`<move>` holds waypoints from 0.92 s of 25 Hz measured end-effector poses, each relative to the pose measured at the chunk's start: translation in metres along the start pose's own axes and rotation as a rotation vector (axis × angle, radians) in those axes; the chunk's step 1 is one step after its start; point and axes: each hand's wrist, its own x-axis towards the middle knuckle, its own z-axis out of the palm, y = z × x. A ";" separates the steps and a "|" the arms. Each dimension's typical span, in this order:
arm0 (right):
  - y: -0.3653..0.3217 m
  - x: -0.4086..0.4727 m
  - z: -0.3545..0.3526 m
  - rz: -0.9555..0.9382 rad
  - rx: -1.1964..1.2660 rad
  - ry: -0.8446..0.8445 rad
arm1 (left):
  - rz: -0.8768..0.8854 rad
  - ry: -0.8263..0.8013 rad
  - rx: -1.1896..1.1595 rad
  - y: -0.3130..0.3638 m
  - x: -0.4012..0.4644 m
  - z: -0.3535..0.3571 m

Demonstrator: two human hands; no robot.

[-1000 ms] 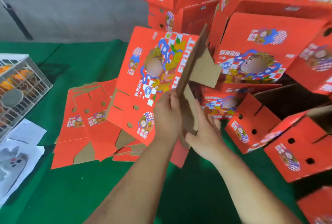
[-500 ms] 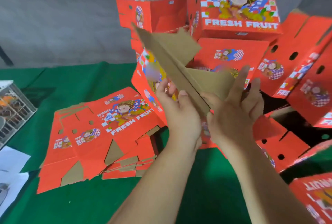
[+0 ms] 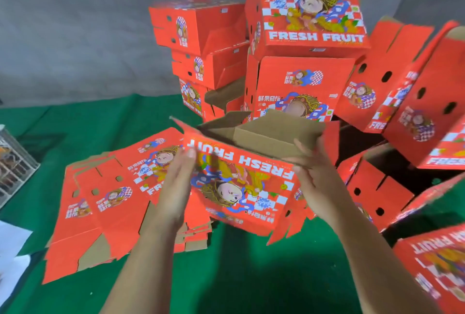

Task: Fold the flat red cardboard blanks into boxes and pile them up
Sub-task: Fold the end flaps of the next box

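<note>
Between my hands is a half-opened red box [image 3: 241, 178], its printed "FRESH FRUIT" face toward me and upside down, its brown inside open at the top. My left hand [image 3: 176, 183] lies flat with straight fingers against the box's left side. My right hand [image 3: 312, 175] presses the right side, fingers extended along the upper edge. A stack of flat red blanks [image 3: 108, 200] lies on the green cloth at the left. A pile of folded red boxes [image 3: 302, 37] rises behind.
More folded boxes lean at the right [image 3: 402, 102] and one sits at the lower right [image 3: 437, 268]. A wire crate [image 3: 15, 162] stands at the left edge, with white paper [image 3: 12, 250] below it. A grey wall [image 3: 75, 37] closes the back.
The blank was held edge-on and nearly flat; it has now swung down and opened into a box shape, printed face toward me. My hands have spread apart to its two sides.
</note>
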 end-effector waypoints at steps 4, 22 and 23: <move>0.006 -0.013 -0.001 0.053 0.073 -0.028 | 0.046 -0.028 0.179 -0.039 -0.005 0.013; 0.034 -0.033 -0.006 0.283 0.359 -0.062 | 0.074 -0.339 -0.159 -0.044 -0.023 -0.017; 0.037 -0.036 -0.004 0.317 0.326 -0.058 | 0.076 -0.413 -0.022 -0.035 -0.022 -0.025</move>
